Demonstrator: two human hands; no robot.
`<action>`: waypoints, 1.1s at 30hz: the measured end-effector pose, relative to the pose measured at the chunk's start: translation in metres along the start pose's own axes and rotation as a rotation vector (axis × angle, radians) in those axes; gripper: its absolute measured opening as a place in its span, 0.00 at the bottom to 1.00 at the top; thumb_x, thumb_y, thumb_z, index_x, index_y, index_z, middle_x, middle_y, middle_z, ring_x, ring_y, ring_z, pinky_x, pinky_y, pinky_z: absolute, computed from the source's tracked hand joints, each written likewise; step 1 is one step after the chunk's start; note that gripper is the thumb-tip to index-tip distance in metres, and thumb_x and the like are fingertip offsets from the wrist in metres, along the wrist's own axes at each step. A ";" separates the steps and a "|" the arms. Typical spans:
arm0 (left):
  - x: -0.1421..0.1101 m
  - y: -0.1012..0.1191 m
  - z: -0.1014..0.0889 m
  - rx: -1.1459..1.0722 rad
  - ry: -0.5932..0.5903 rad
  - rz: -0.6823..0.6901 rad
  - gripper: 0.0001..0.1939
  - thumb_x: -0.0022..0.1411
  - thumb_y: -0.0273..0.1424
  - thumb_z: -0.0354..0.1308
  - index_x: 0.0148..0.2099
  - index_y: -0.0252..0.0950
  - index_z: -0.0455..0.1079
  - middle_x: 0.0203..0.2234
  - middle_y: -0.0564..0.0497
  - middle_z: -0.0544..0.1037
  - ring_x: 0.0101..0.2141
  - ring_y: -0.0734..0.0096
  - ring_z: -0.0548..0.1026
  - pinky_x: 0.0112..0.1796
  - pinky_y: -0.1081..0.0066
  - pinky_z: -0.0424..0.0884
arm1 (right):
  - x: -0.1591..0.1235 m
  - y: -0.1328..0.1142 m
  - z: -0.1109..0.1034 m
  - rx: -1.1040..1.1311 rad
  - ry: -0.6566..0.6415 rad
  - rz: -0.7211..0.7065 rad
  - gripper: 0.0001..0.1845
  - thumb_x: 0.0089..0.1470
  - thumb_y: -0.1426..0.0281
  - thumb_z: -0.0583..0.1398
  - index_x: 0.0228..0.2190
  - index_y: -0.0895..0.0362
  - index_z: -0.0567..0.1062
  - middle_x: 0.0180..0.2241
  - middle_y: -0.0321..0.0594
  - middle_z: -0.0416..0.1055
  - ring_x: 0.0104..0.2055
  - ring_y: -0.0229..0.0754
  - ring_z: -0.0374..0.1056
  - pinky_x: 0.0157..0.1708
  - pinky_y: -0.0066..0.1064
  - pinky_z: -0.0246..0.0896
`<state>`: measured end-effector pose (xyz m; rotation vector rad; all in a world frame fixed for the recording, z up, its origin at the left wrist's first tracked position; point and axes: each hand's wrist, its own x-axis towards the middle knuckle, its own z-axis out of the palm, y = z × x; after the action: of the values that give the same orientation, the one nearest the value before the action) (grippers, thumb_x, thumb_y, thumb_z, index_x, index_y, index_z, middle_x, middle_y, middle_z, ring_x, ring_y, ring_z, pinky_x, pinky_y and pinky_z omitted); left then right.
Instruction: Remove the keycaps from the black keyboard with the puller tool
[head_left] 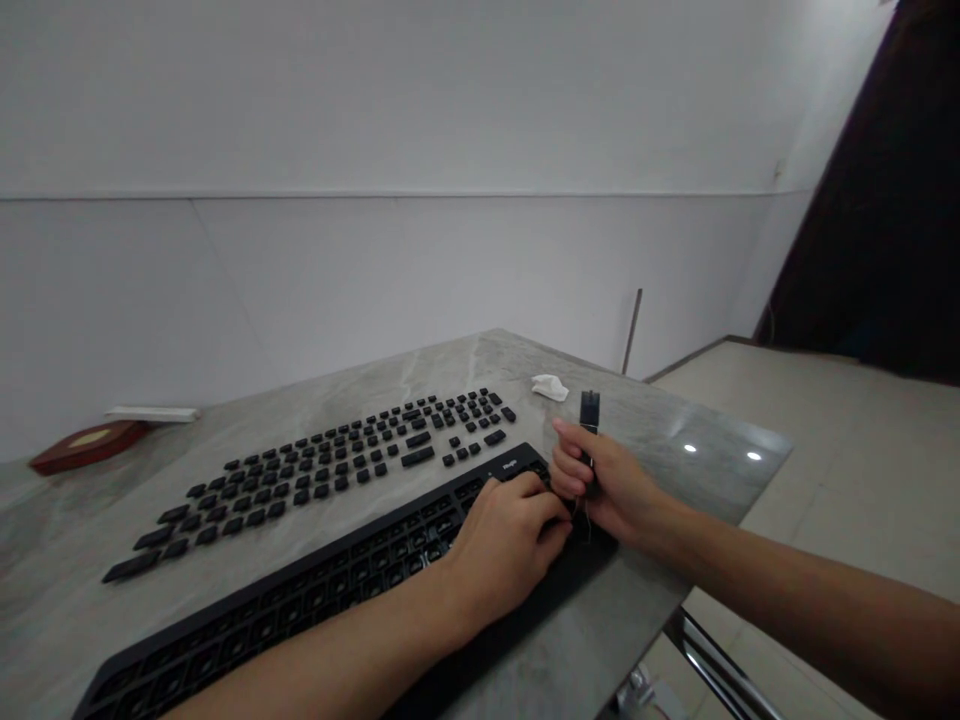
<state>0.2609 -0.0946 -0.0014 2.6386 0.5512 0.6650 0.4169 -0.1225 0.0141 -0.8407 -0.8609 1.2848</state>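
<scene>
A black keyboard frame point(315, 590) with its keycaps taken off lies along the near edge of the grey marble table point(90, 590). The removed black keycaps point(330, 460) are laid out in rows behind it. My left hand point(504, 545) rests curled on the frame's right end, fingertips pressed at the far right corner. My right hand point(604, 480) is closed round a black keycap puller point(589, 412) held upright, its wire end down by the left fingertips at that corner. Whether a keycap sits in the puller is hidden.
A crumpled white cloth point(550, 387) lies near the table's far corner. A red-brown tray point(88, 445) and a white strip point(152, 412) sit at the far left by the wall. The table edge drops off on the right to a tiled floor point(825, 480).
</scene>
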 end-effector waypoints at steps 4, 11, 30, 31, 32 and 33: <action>0.000 -0.002 0.001 0.014 -0.007 -0.007 0.06 0.65 0.25 0.60 0.40 0.37 0.78 0.35 0.50 0.77 0.36 0.66 0.76 0.42 0.66 0.73 | -0.011 0.008 0.005 0.204 0.153 0.056 0.26 0.42 0.58 0.72 0.18 0.56 0.62 0.10 0.23 0.50 0.13 0.28 0.44 0.14 0.23 0.44; 0.000 -0.001 0.000 0.101 -0.018 0.002 0.05 0.65 0.26 0.60 0.37 0.36 0.77 0.34 0.50 0.77 0.36 0.65 0.76 0.39 0.66 0.73 | -0.017 0.010 0.009 0.213 0.158 -0.008 0.25 0.41 0.61 0.68 0.15 0.56 0.58 0.09 0.24 0.45 0.11 0.26 0.38 0.12 0.23 0.31; 0.000 -0.005 0.004 0.282 0.064 0.434 0.11 0.70 0.28 0.55 0.36 0.34 0.77 0.34 0.50 0.81 0.34 0.67 0.73 0.39 0.66 0.71 | -0.012 0.012 0.005 0.193 0.272 -0.004 0.25 0.44 0.65 0.62 0.16 0.53 0.49 0.09 0.24 0.42 0.10 0.29 0.37 0.10 0.25 0.34; 0.000 -0.005 0.005 0.279 0.065 0.441 0.11 0.69 0.27 0.55 0.36 0.34 0.77 0.33 0.49 0.81 0.34 0.67 0.73 0.38 0.67 0.71 | -0.012 0.012 0.004 0.199 0.271 -0.005 0.25 0.45 0.64 0.62 0.16 0.53 0.49 0.09 0.24 0.42 0.10 0.29 0.36 0.10 0.25 0.35; 0.000 -0.006 0.005 0.276 0.062 0.447 0.11 0.70 0.27 0.55 0.36 0.34 0.77 0.33 0.49 0.80 0.34 0.67 0.73 0.38 0.67 0.71 | -0.011 0.012 0.003 0.206 0.270 -0.006 0.25 0.45 0.64 0.62 0.16 0.53 0.49 0.09 0.24 0.42 0.10 0.29 0.36 0.10 0.25 0.35; 0.001 -0.006 0.006 0.276 0.054 0.453 0.12 0.70 0.27 0.54 0.35 0.34 0.77 0.32 0.49 0.80 0.34 0.68 0.73 0.38 0.68 0.71 | -0.011 0.012 0.002 0.212 0.270 -0.009 0.25 0.45 0.64 0.62 0.16 0.53 0.49 0.09 0.24 0.41 0.10 0.30 0.36 0.10 0.25 0.35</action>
<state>0.2630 -0.0906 -0.0081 3.0473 0.0509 0.8423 0.4089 -0.1322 0.0034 -0.8165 -0.5045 1.1974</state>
